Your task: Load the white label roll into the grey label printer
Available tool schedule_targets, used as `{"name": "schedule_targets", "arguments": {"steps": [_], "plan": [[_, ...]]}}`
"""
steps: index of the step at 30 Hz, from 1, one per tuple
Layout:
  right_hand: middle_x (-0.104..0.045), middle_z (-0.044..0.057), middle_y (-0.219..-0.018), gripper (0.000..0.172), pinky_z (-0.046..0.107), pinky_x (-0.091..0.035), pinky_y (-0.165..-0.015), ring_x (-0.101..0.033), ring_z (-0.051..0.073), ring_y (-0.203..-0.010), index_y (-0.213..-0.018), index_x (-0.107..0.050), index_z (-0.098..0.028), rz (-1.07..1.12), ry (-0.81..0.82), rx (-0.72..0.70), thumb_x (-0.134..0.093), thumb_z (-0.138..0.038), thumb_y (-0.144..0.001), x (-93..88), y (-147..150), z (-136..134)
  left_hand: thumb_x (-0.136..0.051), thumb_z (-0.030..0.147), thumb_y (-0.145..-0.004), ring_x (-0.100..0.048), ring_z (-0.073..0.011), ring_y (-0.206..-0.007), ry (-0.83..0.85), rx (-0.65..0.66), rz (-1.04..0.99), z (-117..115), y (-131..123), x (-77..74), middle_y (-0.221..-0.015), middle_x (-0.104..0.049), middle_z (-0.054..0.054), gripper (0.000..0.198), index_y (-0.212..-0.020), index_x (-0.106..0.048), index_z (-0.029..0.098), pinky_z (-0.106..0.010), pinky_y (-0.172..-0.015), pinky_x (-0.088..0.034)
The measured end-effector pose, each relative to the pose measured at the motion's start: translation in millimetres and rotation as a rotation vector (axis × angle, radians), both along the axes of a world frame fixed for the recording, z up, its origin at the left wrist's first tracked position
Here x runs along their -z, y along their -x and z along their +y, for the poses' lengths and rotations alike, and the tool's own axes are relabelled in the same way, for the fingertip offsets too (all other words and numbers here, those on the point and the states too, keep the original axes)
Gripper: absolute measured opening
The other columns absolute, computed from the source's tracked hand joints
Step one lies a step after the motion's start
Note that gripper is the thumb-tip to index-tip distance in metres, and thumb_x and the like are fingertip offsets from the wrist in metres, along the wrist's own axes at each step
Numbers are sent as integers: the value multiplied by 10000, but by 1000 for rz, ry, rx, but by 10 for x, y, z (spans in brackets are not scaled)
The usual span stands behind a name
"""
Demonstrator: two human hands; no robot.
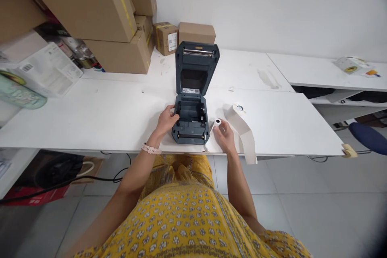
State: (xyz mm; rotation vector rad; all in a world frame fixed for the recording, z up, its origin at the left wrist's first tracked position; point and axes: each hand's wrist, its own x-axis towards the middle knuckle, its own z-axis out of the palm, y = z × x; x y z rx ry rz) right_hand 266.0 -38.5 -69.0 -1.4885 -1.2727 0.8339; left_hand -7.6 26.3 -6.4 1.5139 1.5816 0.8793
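Observation:
A dark grey label printer (191, 131) stands on the white table with its lid (198, 68) raised and its inner compartment showing. My left hand (167, 120) rests on the printer's left edge, thumb on the rim and fingers against the side. Just right of the printer, my right hand (224, 134) has its fingers around a small white paper roll (217, 122) with a dark core. Beyond that hand lies a larger white label roll (236, 113), its loose strip (248, 141) running over the table's front edge.
Cardboard boxes (121, 54) are stacked at the back left, with two smaller ones (196, 32) behind the printer. White packaging (50, 68) and a green bottle (22, 90) are at the far left. A tape roll (350, 150) sits at the table's right corner (326, 141).

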Motion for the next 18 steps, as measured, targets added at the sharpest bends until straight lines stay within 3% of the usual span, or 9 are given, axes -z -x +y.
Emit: {"name": "schedule_targets", "arguments": {"steps": [2,5,9,12,14,18], "plan": [[-691,137,-1259,506,513,-495,-1066,-646,289,-1207,-1190,-587,-218,29,23,-37,-635,-572,-832,-50,-28,33,-570,221,-754,-538,-146,-569,4,-34,-93,-4,-8,63,-612,-588,35,569,-1318,-575,146,-270,-620,-452],[-705,117,-1206,476,484,-544,-997,-678,282,-1126,-1178,-563,-239,124,23,-88,-590,-595,-863,-233,-98,-36,-594,224,-732,-528,-135,-562,16,-58,-174,-2,-14,122,-617,-591,37,578,-1306,-586,152,-263,-610,-452],[-702,96,-1203,463,461,-549,-988,-679,275,-1102,-1242,-542,-283,97,-52,-322,-540,-609,-913,-713,-94,-97,-609,235,-717,-527,-126,-557,29,-46,-269,11,-11,175,-638,-600,38,610,-1320,-566,150,-251,-587,-439],[-672,79,-1263,399,437,-524,-1009,-648,255,-1137,-1270,-560,-281,-171,-145,-583,-548,-517,-948,-1099,120,81,-615,249,-720,-530,-123,-562,35,-42,-359,13,-17,204,-656,-599,37,642,-1348,-534,145,-244,-574,-425],[-662,97,-1264,359,447,-496,-1012,-627,263,-1151,-1297,-570,-253,-456,-196,-681,-503,-411,-982,-1251,324,280,-620,253,-722,-519,-121,-560,37,-54,-387,8,-27,214,-646,-575,44,643,-1350,-533,143,-241,-564,-411],[-683,156,-1168,360,517,-406,-1021,-620,327,-1129,-1306,-600,-188,-989,-163,-722,-468,-251,-977,-1261,650,592,-638,272,-729,-478,-116,-541,24,-74,-346,-9,-45,218,-614,-504,63,620,-1334,-561,160,-240,-549,-382]]}}
